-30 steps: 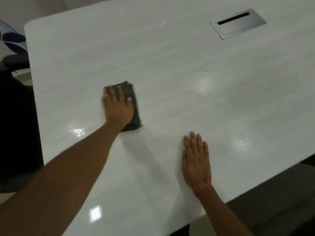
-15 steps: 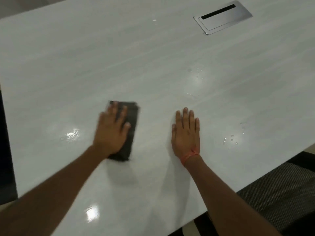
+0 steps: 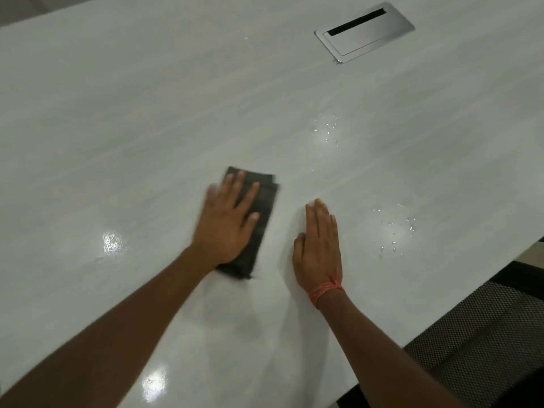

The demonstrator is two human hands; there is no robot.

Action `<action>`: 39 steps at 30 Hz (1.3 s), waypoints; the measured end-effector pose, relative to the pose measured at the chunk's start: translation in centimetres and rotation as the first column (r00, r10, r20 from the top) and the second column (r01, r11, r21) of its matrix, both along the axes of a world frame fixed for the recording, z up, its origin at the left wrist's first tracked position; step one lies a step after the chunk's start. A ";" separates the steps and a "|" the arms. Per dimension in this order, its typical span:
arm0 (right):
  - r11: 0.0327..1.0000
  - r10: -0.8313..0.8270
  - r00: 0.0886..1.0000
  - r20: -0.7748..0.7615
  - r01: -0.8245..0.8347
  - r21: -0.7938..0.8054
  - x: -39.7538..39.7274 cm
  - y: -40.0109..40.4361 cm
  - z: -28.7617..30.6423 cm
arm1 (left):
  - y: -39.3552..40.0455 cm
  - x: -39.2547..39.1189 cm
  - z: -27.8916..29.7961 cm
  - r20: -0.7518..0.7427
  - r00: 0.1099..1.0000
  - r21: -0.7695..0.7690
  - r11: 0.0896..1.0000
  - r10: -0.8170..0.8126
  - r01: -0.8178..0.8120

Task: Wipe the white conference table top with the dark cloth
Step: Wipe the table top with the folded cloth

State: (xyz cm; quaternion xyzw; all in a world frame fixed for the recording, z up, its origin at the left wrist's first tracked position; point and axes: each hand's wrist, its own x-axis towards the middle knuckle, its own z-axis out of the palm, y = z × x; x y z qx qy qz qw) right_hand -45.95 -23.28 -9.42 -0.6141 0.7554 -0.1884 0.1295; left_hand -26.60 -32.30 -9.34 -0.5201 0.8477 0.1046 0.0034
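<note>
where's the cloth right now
In the head view the cloth lies flat mid-table under the left hand, just left of the right hand.

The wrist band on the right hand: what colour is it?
Orange-red wrist band, knotted thread; head view shows it.

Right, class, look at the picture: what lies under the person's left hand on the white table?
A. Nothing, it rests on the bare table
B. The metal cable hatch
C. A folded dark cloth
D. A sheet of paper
C: the left hand presses flat, fingers straight, on the folded dark cloth, while the right hand rests on the bare table and the metal cable hatch sits far off.
</note>
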 end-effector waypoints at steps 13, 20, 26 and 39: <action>0.995 -0.085 0.980 0.182 0.094 -0.043 0.2 0.2 -0.5 | -12.0 -16.6 0.5 -0.033 0.994 0.008 0.995 -0.102 0.102; 0.987 -0.142 0.969 0.203 0.155 -0.049 0.5 0.5 0.7 | -5.4 -0.6 -0.3 0.012 0.999 -0.023 0.999 0.043 -0.043; 0.994 -0.075 0.990 0.116 0.084 -0.066 0.3 0.0 -0.3 | -15.1 5.6 1.1 0.058 0.889 0.001 0.890 0.455 -0.455; 0.997 0.076 0.990 -0.115 -0.076 0.007 0.5 0.0 0.0 | 1.9 4.6 -0.4 0.002 0.977 0.000 0.977 0.214 -0.214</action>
